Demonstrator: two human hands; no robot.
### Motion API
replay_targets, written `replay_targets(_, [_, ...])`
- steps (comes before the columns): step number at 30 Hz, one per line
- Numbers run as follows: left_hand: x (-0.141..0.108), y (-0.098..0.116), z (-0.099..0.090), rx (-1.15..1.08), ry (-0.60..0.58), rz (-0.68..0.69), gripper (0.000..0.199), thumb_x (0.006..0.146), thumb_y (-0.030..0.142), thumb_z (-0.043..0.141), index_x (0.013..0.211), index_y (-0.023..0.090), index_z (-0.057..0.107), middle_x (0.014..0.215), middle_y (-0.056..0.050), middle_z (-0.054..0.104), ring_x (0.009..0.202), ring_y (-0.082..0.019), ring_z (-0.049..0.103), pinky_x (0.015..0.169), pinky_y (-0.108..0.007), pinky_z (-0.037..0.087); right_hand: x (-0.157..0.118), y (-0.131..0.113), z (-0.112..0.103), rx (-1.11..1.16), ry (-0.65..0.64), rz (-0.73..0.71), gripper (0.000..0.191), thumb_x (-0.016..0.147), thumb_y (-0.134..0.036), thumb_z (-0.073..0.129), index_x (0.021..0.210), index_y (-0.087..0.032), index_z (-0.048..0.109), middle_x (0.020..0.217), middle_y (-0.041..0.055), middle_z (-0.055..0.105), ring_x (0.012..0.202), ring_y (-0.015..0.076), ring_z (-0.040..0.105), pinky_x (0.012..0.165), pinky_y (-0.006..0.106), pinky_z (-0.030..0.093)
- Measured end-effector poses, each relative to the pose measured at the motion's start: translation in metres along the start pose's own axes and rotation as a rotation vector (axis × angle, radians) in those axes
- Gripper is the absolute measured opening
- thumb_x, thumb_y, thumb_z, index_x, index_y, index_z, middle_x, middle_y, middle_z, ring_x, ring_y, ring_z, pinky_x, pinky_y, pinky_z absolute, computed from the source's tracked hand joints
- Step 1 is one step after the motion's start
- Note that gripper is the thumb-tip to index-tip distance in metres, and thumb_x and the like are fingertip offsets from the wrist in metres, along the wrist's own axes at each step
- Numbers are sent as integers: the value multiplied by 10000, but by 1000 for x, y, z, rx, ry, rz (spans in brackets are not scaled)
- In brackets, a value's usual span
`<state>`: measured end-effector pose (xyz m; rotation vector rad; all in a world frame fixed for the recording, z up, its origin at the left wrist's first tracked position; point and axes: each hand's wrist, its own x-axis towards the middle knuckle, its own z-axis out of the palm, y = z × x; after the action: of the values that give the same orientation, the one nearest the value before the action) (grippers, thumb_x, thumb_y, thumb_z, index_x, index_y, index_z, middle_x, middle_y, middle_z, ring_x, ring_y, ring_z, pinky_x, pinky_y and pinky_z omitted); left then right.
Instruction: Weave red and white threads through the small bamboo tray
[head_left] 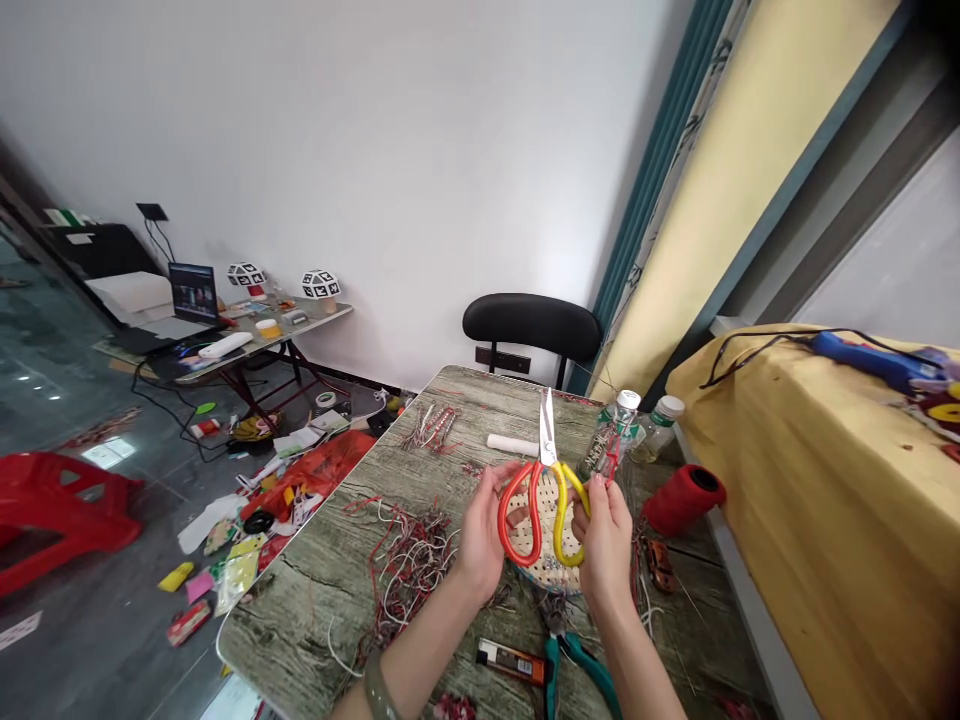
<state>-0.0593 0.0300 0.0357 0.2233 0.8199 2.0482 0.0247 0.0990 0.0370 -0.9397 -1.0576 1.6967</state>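
A pair of scissors [548, 430] with one red and one yellow handle is held up over the table, blades pointing away from me and nearly together. My left hand [480, 540] grips the red handle loop. The yellow loop is in my right hand [606, 540], thumb and fingers closed on its outer side. Red cord [613, 452] shows just above the right fingertips; I cannot tell whether it is held too. Beneath the scissors lies a round woven tray [547, 575] with small bits in it. Tangled red and white cords [416, 570] lie left of my left hand.
Teal-handled pliers [553, 670] and an orange-black box [517, 662] lie near me. A white roll [511, 444], bottles [626, 402], a red thread spool [684, 498] and a toy car [660, 566] are on the table. A black chair [531, 325] stands behind; clutter covers the floor.
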Motion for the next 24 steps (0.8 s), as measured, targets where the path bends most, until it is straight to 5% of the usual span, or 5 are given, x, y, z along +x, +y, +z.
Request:
replay_targets(5, [-3,0,-13,216,-227,-290,589,794,635,310,1015,165,588,855,-109,653,661,-180,606,576,-275,450,-4,-1,-1,59,3,92,336,667,-476,630,696,-227,407,526,-94,475,373,55,392,341,156,248])
replay_targets(9, [-19,10,-42,806,-335,-376,556,780,631,337,881,166,626,663,-53,632,417,-100,493,441,-215,365,5,1,-8,77,-16,176,353,619,-460,658,696,-213,419,478,-81,493,294,23,261,299,139,142])
replay_targets(15, [-44,48,-95,1144,-118,-236,206,675,370,626,587,184,613,531,-3,561,528,-151,515,550,-248,395,16,15,-11,71,-47,222,392,570,-466,671,681,-205,400,464,-66,513,290,1,197,302,115,105])
replay_targets(20, [-19,48,-61,1066,40,22,259,819,388,445,925,200,589,1086,-74,588,1073,-194,479,937,-296,311,14,18,-9,4,-69,202,378,599,-482,634,675,-207,385,472,-61,525,291,0,181,312,115,97])
replay_targets(24, [13,20,-18,888,-16,-72,360,816,421,458,1086,187,501,1190,-103,547,1048,-199,534,822,-285,424,11,20,-14,-83,-83,160,317,650,-468,597,689,-207,421,472,-71,488,291,19,213,317,136,108])
